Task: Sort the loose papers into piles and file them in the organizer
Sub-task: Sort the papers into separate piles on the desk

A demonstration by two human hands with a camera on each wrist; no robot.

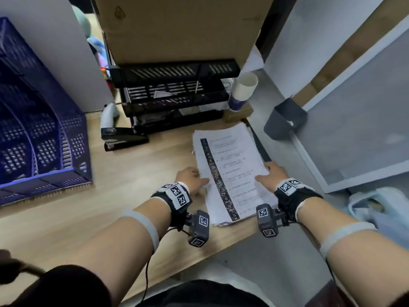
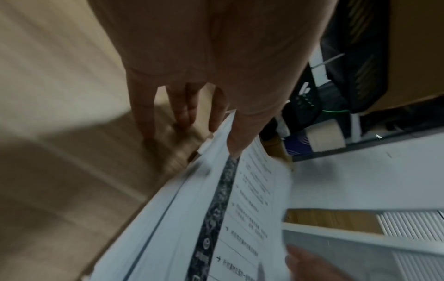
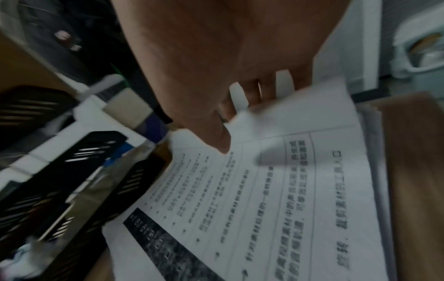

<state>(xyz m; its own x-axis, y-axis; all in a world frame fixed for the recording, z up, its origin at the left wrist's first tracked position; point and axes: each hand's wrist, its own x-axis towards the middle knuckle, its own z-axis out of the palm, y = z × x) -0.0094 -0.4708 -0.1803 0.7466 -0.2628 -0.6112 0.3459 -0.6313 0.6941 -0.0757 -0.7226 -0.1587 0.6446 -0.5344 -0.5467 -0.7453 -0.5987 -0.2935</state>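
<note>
A stack of printed white papers (image 1: 234,165) lies on the wooden desk (image 1: 110,196) near its right edge, its top sheet marked by a dark vertical band. My left hand (image 1: 194,177) holds the stack's left edge, thumb on the top sheet and fingers down beside it. In the left wrist view the paper stack (image 2: 252,199) rises between the thumb and fingers of my left hand (image 2: 216,129). My right hand (image 1: 267,176) pinches the right edge. In the right wrist view my right hand (image 3: 230,121) has its thumb on the paper stack (image 3: 288,190) and fingers behind it. The black tiered organizer (image 1: 174,96) stands behind the stack.
A blue slotted crate (image 1: 39,134) fills the left of the desk. A black stapler (image 1: 124,138) lies left of the organizer and stacked paper cups (image 1: 242,91) stand at its right. A cardboard box (image 1: 177,29) sits on top. A grey bin (image 1: 285,118) stands beyond the desk's right edge.
</note>
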